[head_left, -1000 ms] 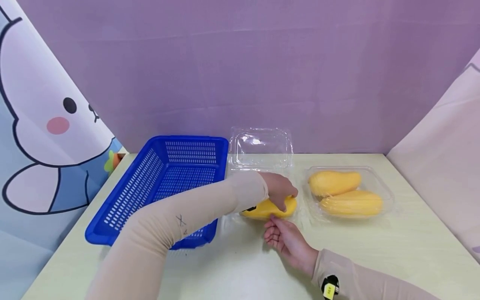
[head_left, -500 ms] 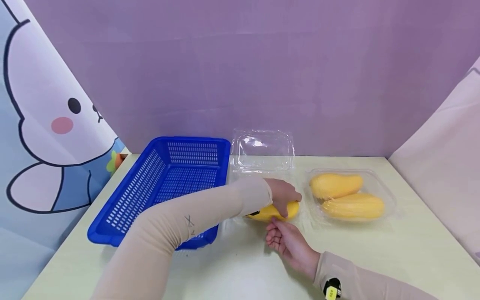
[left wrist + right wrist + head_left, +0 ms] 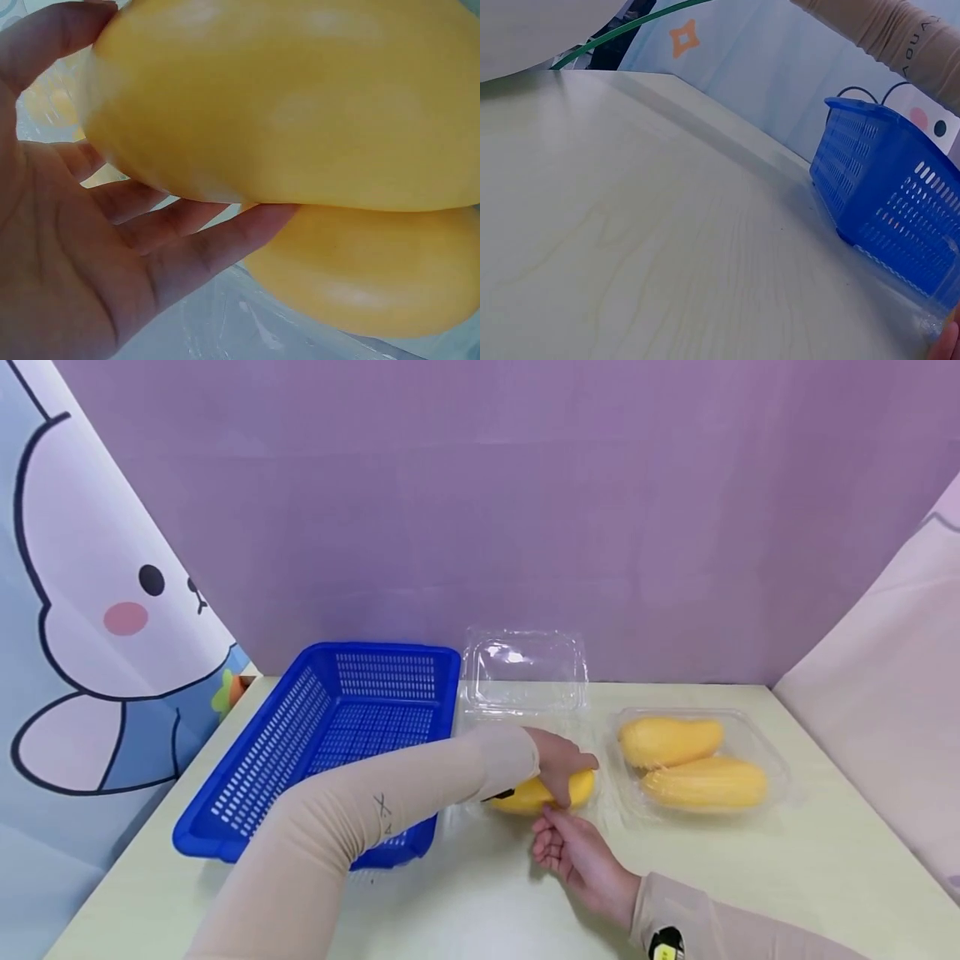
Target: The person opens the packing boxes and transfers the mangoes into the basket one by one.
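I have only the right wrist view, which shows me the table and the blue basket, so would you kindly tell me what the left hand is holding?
Observer: The left hand grips a yellow fruit, which fills much of the left wrist view.
Operator: Thank you. Is anything right next to that fruit?
Observer: Yes, a second yellow fruit shows just below it in the left wrist picture.
Operator: And would you tell me whether there is any other fruit in sight?
Observer: Yes, at the right of the head view, a clear container holds two more yellow fruits.
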Tool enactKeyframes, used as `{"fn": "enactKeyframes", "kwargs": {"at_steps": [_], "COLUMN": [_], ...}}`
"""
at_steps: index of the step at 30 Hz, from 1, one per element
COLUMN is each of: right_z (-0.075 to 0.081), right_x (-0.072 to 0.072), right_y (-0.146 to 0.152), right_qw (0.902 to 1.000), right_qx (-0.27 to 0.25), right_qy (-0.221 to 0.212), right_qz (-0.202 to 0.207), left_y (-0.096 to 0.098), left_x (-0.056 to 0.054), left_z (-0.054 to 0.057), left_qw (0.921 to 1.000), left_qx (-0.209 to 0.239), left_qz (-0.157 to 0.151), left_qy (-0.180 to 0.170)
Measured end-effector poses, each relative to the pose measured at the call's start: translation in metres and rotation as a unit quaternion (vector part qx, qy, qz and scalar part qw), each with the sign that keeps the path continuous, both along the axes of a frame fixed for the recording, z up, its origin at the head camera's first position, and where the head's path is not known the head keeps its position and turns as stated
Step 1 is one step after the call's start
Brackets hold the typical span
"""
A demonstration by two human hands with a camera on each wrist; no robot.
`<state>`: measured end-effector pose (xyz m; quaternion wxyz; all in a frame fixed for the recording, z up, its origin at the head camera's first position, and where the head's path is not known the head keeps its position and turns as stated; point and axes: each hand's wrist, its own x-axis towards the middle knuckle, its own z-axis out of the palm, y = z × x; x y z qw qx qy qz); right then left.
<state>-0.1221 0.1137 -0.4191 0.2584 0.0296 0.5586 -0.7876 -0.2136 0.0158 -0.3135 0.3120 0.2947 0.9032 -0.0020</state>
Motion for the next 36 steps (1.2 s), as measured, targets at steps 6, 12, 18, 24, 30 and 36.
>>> {"fn": "enactKeyframes", "kwargs": {"at_steps": [6, 12, 18, 24, 30, 36], "right_z": [-0.005, -0.007, -0.006, -0.004, -0.001, 0.002], "right_x": [0.004, 0.006, 0.004, 0.004, 0.003, 0.000], "right_y": [0.002, 0.004, 0.005, 0.005, 0.006, 0.007], "right_qw": [1.0000, 0.9999, 0.9998, 0.9995, 0.9996, 0.9993], "right_qx": [-0.001, -0.007, -0.015, -0.020, -0.018, -0.021], "right_qy": [0.000, 0.005, 0.004, -0.003, -0.006, -0.004], "right_qz": [0.003, 0.008, 0.011, 0.023, 0.023, 0.032], "left_y": [0.013, 0.014, 0.013, 0.011, 0.013, 0.013], "left_x": [-0.009, -0.011, -0.013, -0.012, -0.015, -0.021], "left_z": [-0.017, -0.024, -0.023, -0.025, -0.024, -0.021], "left_qw": [0.9912, 0.9909, 0.9922, 0.9901, 0.9862, 0.9831], "left_qx": [-0.037, -0.038, -0.034, -0.027, -0.024, -0.022], "left_qz": [-0.114, -0.111, -0.100, -0.114, -0.133, -0.139], "left_qy": [0.056, 0.067, 0.066, 0.078, 0.095, 0.116]}}
